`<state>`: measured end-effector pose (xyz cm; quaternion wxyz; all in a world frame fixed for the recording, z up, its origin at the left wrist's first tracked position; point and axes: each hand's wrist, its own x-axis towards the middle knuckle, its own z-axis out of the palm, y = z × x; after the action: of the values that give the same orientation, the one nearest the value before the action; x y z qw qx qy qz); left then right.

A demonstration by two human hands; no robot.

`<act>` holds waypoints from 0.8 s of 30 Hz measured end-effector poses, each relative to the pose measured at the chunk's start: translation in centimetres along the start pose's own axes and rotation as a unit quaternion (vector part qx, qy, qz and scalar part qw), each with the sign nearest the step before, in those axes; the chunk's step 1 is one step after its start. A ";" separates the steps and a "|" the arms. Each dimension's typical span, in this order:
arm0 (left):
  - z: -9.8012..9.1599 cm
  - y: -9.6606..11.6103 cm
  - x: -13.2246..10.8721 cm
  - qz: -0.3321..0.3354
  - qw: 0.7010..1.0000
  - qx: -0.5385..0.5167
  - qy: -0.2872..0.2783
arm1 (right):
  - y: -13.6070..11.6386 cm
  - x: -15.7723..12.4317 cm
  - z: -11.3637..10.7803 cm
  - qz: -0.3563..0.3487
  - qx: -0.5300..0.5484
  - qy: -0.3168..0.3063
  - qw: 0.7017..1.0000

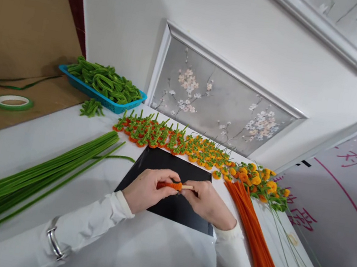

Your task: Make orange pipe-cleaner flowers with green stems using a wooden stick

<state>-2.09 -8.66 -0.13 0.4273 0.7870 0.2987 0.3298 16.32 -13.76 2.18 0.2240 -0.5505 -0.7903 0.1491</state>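
Note:
Both hands meet over a black mat [166,163] on the white table. My left hand [148,189] is closed around an orange pipe cleaner [169,185] coiled around a thin wooden stick [187,187]. My right hand [208,202] pinches the stick's right end, fingers pressed together. White sleeves cover both forearms.
A bundle of long green pipe cleaners [29,176] lies at the left, a bundle of orange ones [255,244] at the right. Rows of small finished orange and yellow pieces [177,140] line the back edge. A blue basket [102,95] of green pieces and a green tape roll [13,101] sit far left.

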 end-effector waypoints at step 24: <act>-0.6 0.1 -0.3 0.069 0.961 0.265 0.025 | -3.7 -1.1 -0.1 -0.040 -0.235 0.043 0.970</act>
<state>-2.71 -8.63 0.14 0.1722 0.8823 0.3308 0.2871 13.70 -16.11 3.87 0.1284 -0.5612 -0.8144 -0.0735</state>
